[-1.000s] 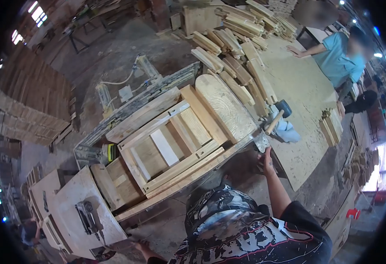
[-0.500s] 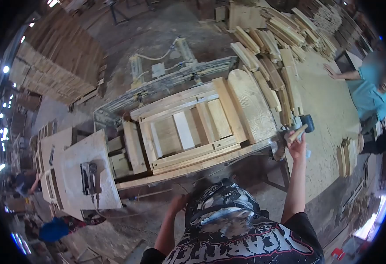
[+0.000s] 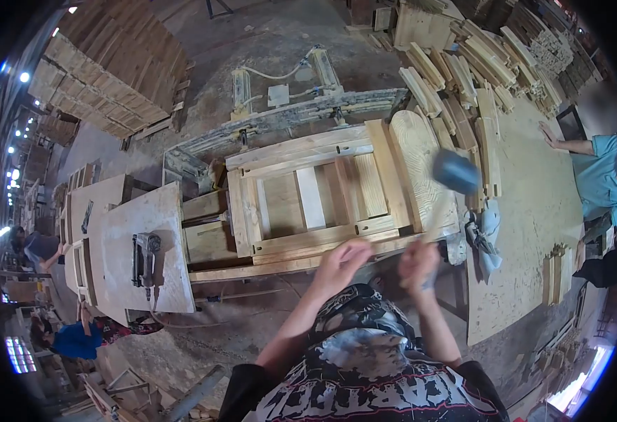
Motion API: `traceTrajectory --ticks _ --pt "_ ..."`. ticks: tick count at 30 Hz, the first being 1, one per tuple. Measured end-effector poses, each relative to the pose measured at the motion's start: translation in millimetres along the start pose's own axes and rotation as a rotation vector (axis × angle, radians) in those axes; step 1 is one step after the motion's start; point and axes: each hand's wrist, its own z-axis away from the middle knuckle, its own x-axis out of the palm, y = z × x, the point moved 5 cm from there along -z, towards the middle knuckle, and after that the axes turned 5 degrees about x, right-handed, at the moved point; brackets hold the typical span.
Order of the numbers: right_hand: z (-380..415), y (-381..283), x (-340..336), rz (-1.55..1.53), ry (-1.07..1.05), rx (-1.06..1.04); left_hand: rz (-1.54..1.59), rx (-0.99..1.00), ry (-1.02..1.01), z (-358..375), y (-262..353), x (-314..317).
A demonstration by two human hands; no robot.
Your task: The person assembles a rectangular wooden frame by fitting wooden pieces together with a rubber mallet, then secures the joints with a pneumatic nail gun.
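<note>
My right hand (image 3: 419, 267) is wrapped round the handle of a mallet (image 3: 456, 172), whose dark head is raised over the rounded end board (image 3: 415, 151). Motion blurs the mallet's pale handle. Near the front edge of the bench, my left hand (image 3: 343, 266) is open and holds nothing, its fingers stretched toward the near rail. A wooden frame (image 3: 301, 243) with several slats lies on the bench in front of me. Dark slots show in its rails.
A nail gun (image 3: 145, 259) rests on a pale board (image 3: 111, 264) at left. Wood pieces (image 3: 487, 141) and a grey cloth (image 3: 487, 235) lie on the right-hand table (image 3: 519, 211). A person in a teal shirt (image 3: 603, 176) stands beyond it. Stacked lumber (image 3: 111, 70) stands back left.
My right hand has brought the mallet from the right-hand table leftward to the bench. My left hand has risen from beside my body to the frame's near side. The view has shifted.
</note>
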Motion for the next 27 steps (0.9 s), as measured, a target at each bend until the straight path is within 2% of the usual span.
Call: traceTrajectory --ticks 1,2,3,4,6,8,10,13,16,19,21,22,24,25,26,27 --pt "-3.9 39.9 18.3 -0.094 0.025 0.222 -0.002 -0.007 -0.006 -10.3 13.4 1.6" --pt "1.2 34.3 58.7 0.591 -0.12 -0.332 -0.051 0.116 -0.035 -20.5 32.3 3.2" --pt "20.5 22.5 90.9 0.706 -0.278 -0.116 -0.099 0.241 -0.063 -24.6 46.0 3.9" --pt "24.9 51.4 109.3 0.215 -0.447 0.067 0.341 -0.065 0.164 -22.8 32.8 -12.1" --pt "8.8 40.9 123.3 0.711 -0.553 -0.253 0.26 -0.076 0.467 0.5 11.4 -68.0" --pt "-11.9 53.1 109.3 0.551 -0.352 -0.233 0.23 -0.15 0.754 39.0 -20.7 -135.0" --pt "-36.1 57.4 78.5 0.707 -0.116 -0.283 0.154 -0.33 0.938 82.6 -48.5 -197.8" --pt "-64.2 57.7 53.2 0.966 0.114 -0.437 -0.06 -0.548 0.919 111.6 -53.1 -247.7" --pt "-89.3 68.6 49.1 1.114 0.171 -0.475 -0.203 -0.504 0.834 92.6 -37.9 -292.0" --pt "-90.6 69.3 64.1 1.198 0.262 -0.469 -0.285 -0.309 0.896 25.5 47.5 -317.8" --pt "-91.3 71.4 61.3 1.213 0.299 -0.441 -0.415 0.0 0.868 -16.2 95.2 -332.6" --pt "-91.6 70.8 63.2 1.214 0.312 -0.451 -0.412 -0.012 0.863 -30.6 85.3 -339.2" --pt "-94.2 76.9 59.6 1.247 0.324 -0.404 -0.478 0.16 0.994 -44.6 60.5 -345.0" --pt "-96.6 78.7 56.7 1.252 0.323 -0.398 -0.621 0.052 0.887 -40.1 12.2 -344.3" --pt "-96.7 81.3 53.8 1.262 0.316 -0.4 -1.236 0.173 0.835 -36.8 -21.1 -337.1" --pt "-97.2 83.3 51.9 1.268 0.313 -0.404 -1.175 -0.455 0.412 -25.7 -88.9 -351.8"
